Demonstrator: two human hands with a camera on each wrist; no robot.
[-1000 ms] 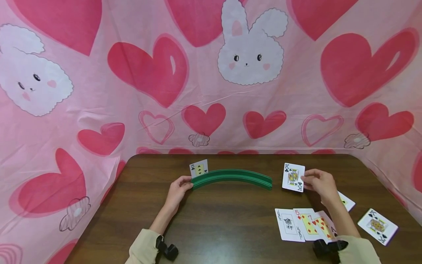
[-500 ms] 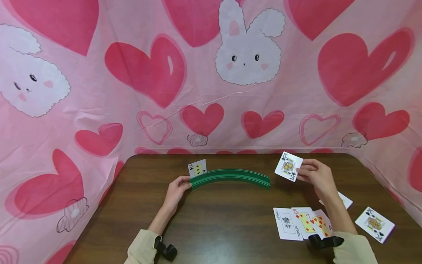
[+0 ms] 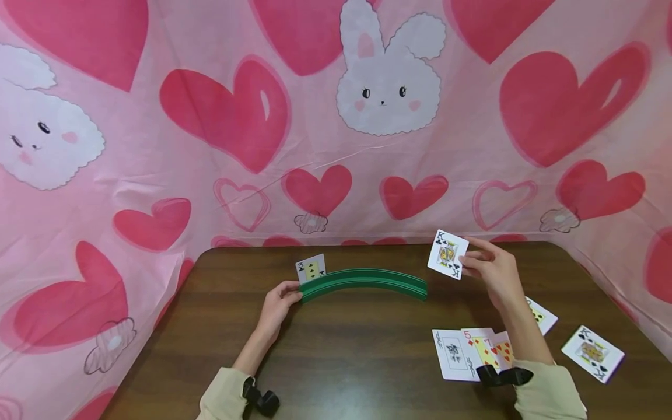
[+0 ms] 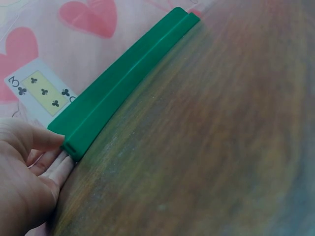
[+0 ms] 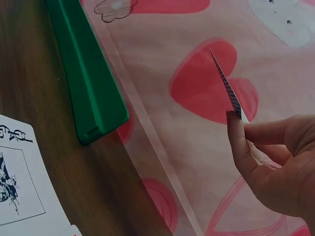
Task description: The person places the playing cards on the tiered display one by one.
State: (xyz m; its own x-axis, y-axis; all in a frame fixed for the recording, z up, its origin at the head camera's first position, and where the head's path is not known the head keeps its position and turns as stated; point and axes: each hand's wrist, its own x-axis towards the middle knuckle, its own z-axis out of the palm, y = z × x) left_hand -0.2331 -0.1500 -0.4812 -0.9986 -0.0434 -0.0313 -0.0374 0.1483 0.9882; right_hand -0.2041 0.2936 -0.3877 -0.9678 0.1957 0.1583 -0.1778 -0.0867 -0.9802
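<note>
A curved green card holder (image 3: 367, 279) stands on the table, its left end pinched between the thumb and fingers of my left hand (image 3: 276, 306). The three of clubs (image 3: 312, 268) stands upright in that end, as the left wrist view also shows. My right hand (image 3: 496, 274) pinches the king of clubs (image 3: 446, 254) by its right edge, face toward me, above the table and up and to the right of the holder's right end. In the right wrist view the held card (image 5: 230, 93) shows nearly edge-on, apart from the holder (image 5: 93, 93).
Near the right forearm lie a joker (image 3: 452, 353), the five of diamonds (image 3: 476, 344) and a partly hidden seven of hearts (image 3: 503, 350), overlapping. Another card (image 3: 543, 318) peeks out beyond the forearm. The king of spades (image 3: 593, 354) lies farther right. A pink heart-patterned cloth (image 3: 315, 146) hangs behind the table.
My right hand has carried the king of clubs up and left, closer to the holder's right end. The left hand keeps its grip on the holder.
</note>
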